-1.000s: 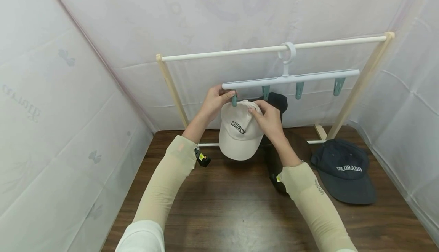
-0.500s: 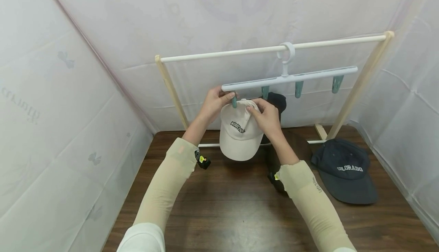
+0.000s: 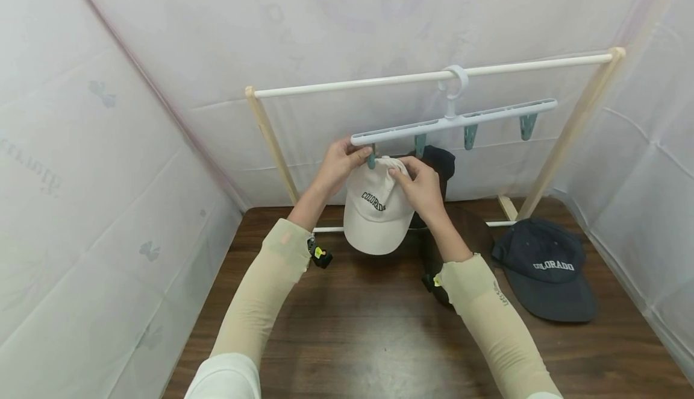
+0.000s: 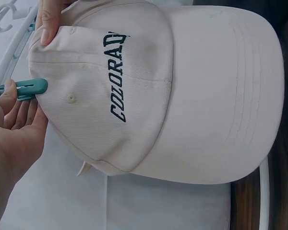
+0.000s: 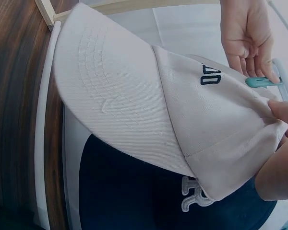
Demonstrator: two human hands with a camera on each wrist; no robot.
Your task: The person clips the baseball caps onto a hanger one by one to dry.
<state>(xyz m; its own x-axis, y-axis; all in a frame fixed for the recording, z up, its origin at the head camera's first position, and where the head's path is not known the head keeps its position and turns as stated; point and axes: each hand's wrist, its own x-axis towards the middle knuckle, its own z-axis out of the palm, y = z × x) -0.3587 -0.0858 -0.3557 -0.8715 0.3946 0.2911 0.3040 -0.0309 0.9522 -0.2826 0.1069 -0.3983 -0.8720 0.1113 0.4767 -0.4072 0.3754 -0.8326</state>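
A white cap (image 3: 378, 209) lettered COLORADO hangs brim down below the left end of a pale blue clip hanger (image 3: 434, 126). My right hand (image 3: 425, 187) pinches the crown's top, thumb in front. My left hand (image 3: 337, 164) pinches the teal end clip (image 4: 32, 87) between thumb and fingers. The clip's tip overlaps the crown's edge; whether it bites the fabric, I cannot tell. Behind the white cap is a dark cap (image 5: 134, 187) with pale lettering, partly hidden, near the second clip (image 3: 420, 144).
The hanger hooks over the white rail (image 3: 352, 85) of a wooden-sided rack. More teal clips (image 3: 470, 137) hang toward its right end. A navy COLORADO cap (image 3: 547, 269) lies on the wooden table (image 3: 358, 333) at right. A dark brown item (image 3: 468, 230) sits partly behind my right forearm.
The hanger's right end has swung up and slightly left in the head view. The white cap has shifted a little left; both hands keep their holds.
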